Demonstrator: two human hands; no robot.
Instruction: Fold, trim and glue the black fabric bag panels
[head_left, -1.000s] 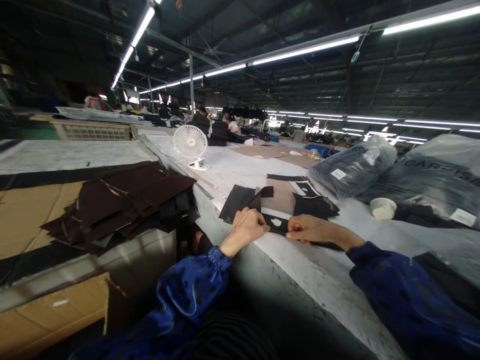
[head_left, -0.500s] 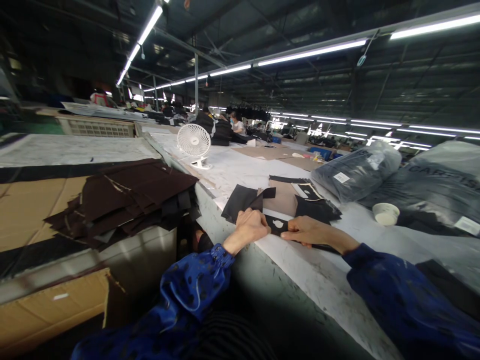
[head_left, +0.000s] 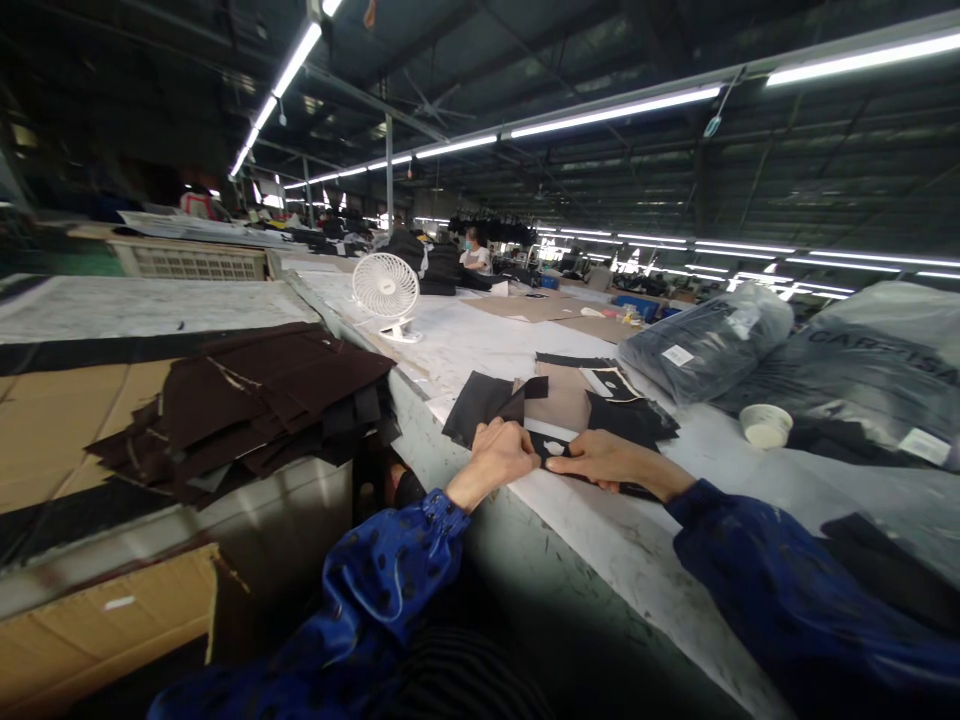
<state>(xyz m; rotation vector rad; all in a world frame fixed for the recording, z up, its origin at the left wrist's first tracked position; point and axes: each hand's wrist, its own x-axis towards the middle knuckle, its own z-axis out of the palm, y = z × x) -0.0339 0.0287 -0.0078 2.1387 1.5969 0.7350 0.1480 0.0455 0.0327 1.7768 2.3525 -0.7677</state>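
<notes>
A black fabric piece (head_left: 538,440) with a pale rounded mark lies at the near edge of the white-covered table (head_left: 480,335). My left hand (head_left: 501,452) is closed on its left end, knuckles up and fingers curled down. My right hand (head_left: 619,462) pinches the near edge just right of the mark, thumb and fingers together. Beyond both hands lie a taupe fabric piece (head_left: 562,395) and a black fabric flap (head_left: 484,398). A second marked black piece (head_left: 621,384) with a light border rests behind them. My fingertips are partly hidden against the cloth.
A white clip fan (head_left: 385,290) stands at the table's left side. To my left, dark brown fabric pieces (head_left: 277,375) are heaped beside cardboard (head_left: 82,400). Plastic-wrapped bundles (head_left: 709,340) and a white cup (head_left: 766,426) sit on the right. A person (head_left: 475,255) is far back.
My right hand has slid left along the black fabric's near edge, closer to my left hand. My left hand stays in place. The view has shifted slightly.
</notes>
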